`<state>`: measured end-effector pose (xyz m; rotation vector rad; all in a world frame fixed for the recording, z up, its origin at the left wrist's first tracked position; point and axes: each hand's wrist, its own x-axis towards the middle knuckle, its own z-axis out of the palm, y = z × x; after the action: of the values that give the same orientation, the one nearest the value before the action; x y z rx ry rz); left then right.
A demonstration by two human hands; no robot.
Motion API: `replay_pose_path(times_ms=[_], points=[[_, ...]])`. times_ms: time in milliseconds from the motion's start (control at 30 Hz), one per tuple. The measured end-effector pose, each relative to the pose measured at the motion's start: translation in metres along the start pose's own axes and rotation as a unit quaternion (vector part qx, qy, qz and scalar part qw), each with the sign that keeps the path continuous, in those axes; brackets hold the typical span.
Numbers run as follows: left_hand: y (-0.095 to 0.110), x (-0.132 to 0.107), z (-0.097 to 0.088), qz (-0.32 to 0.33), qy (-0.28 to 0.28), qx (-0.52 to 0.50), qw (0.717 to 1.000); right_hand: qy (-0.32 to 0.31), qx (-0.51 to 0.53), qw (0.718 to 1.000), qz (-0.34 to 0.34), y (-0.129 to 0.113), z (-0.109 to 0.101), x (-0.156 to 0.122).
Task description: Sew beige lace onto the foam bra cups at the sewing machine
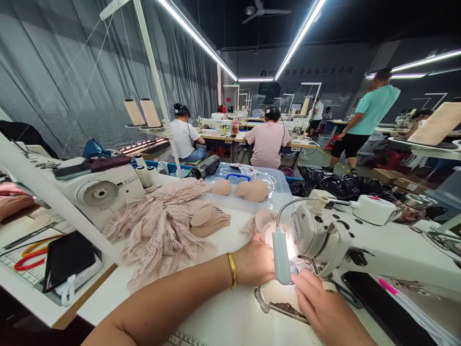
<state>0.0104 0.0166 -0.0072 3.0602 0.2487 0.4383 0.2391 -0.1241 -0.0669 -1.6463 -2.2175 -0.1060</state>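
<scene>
My left hand, with a gold bangle at the wrist, is closed beside the needle area of a white sewing machine. What its fingers press on is hidden by the grey lamp head. Just beyond the knuckles lie round beige fabric pads, brightly lit. My right hand rests on the machine bed, fingers together, their tips reaching under the lamp from the right. Whatever lies between those fingertips is too small and glaring to make out. A metal plate shows on the bed between the hands.
Crumpled beige lace fabric and a stack of beige pads lie left. More pads sit on a clear plastic box lid. A black phone lies right. Ahead, people sit at machines; one person stands.
</scene>
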Motion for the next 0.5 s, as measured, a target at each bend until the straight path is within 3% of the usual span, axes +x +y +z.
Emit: replay_pose_path(times_ms=[100, 267, 400, 500], points=[[-0.006, 0.002, 0.0, -0.046, -0.002, -0.004, 0.999, 0.006, -0.015, 1.0, 0.006, -0.001, 0.003, -0.001], [-0.012, 0.007, -0.017, -0.191, 0.048, -0.032, 0.98, 0.012, -0.019, 1.0, -0.005, 0.0, 0.004, -0.003], [-0.022, -0.007, -0.037, -0.291, -0.045, -0.036, 0.955, 0.004, -0.019, 0.999, -0.028, 0.005, -0.001, -0.002], [-0.019, -0.022, -0.043, -0.308, -0.101, -0.014, 0.946, -0.002, -0.031, 0.997, -0.066, 0.008, -0.004, 0.0]])
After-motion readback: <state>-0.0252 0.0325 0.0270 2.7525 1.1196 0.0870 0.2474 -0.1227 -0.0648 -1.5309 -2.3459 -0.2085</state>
